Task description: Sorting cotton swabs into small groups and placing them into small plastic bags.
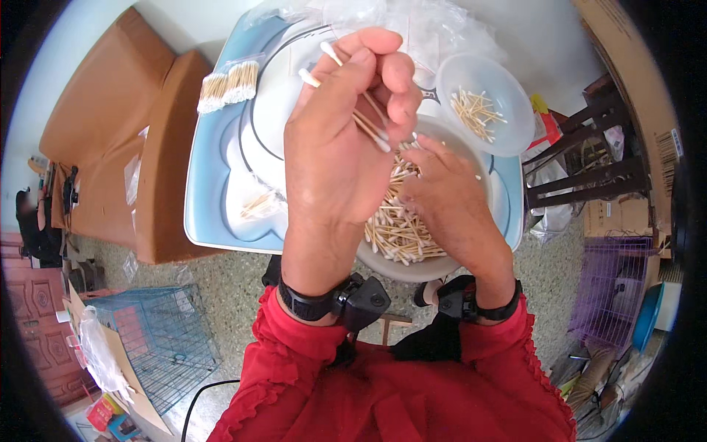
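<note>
Left hand: raised over the middle of the table, palm turned up toward me; my thumb and curled fingers are clamped on a couple of held swabs, their white tips sticking out above the thumb and across the palm.
Right hand: lowered into the bowl, back of the hand up, fingers reaching in toward the left; I cannot tell whether they are together on a swab or apart.
Loose swabs: heaped in the bowl, wooden sticks with white tips, lying every which way under and beside my right fingers.
Clear tub: just beyond the bowl on my right, with a smaller lot of tub swabs inside.
Swab packs: side by side near the far left of the table, well apart from my hands.
Clear bag: left of my left wrist, some swabs showing through it.
Plastic bags: crumpled along the table's far side.
Wrists: black bands with dark devices, below them my red sleeves.
Room: brown sofa left, blue wire cage lower left, purple cage right.
</note>
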A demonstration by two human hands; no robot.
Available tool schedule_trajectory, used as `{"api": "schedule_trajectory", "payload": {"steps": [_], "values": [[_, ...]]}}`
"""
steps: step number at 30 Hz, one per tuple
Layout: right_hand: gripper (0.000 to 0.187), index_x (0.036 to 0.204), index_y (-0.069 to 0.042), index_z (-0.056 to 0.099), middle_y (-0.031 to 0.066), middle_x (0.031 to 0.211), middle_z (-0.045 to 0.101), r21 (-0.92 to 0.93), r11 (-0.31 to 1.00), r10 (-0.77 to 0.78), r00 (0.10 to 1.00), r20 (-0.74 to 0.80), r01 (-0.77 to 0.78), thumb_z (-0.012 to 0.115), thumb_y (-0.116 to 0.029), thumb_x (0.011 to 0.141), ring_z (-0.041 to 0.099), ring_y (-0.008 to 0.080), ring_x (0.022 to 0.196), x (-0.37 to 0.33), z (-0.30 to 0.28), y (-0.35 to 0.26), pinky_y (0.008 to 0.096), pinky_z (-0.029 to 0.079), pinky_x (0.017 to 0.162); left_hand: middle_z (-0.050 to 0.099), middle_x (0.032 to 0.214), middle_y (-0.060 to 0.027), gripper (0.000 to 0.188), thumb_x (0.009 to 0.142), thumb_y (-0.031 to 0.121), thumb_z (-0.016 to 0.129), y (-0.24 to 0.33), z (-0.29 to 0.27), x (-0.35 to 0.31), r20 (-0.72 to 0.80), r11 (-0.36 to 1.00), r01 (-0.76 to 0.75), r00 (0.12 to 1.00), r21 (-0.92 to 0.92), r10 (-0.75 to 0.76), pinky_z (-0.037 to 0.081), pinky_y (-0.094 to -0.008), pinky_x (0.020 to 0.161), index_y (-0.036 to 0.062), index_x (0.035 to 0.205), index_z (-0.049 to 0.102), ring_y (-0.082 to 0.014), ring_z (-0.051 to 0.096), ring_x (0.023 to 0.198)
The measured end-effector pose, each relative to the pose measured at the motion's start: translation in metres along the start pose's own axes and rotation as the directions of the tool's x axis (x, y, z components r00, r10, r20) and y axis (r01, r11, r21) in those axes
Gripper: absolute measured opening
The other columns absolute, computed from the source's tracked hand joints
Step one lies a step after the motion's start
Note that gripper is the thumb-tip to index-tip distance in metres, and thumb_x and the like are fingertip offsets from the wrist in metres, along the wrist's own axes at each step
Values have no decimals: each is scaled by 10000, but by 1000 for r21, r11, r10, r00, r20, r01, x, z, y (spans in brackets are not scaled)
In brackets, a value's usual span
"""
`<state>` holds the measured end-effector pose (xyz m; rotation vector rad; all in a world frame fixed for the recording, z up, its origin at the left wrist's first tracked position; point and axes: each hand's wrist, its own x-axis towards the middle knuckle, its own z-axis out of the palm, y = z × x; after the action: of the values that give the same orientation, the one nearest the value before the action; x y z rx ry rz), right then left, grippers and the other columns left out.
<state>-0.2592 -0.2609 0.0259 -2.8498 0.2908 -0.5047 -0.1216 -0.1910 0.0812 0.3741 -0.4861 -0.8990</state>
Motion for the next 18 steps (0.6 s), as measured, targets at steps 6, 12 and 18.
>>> {"api": "schedule_trajectory", "payload": {"steps": [6,12,18], "values": [[120,809,-78,625,107,1099,552,46,999,0,1000,-3,0,569,-122,712,429,294,1176,-1,-3,-1,412,372,894,457,785,-30,196,938,119,371,2,-9,-1,137,990,72,989,-118,-56,276,-192,440,28,1056,497,-72,345,516],[122,806,-70,617,110,1110,545,18,1000,19,1000,25,-19,573,-137,714,426,299,1178,-3,-1,-3,420,361,906,518,735,-36,144,901,133,460,2,-7,2,84,986,91,993,-136,-80,257,-194,420,64,1007,530,-64,340,464],[116,813,-65,603,104,1095,546,107,994,-22,997,-76,30,613,-117,710,438,296,1157,9,-16,-5,424,363,897,508,702,-36,127,901,125,459,5,-2,3,31,994,43,999,-101,-40,262,-193,417,64,988,529,-64,338,460]]}}
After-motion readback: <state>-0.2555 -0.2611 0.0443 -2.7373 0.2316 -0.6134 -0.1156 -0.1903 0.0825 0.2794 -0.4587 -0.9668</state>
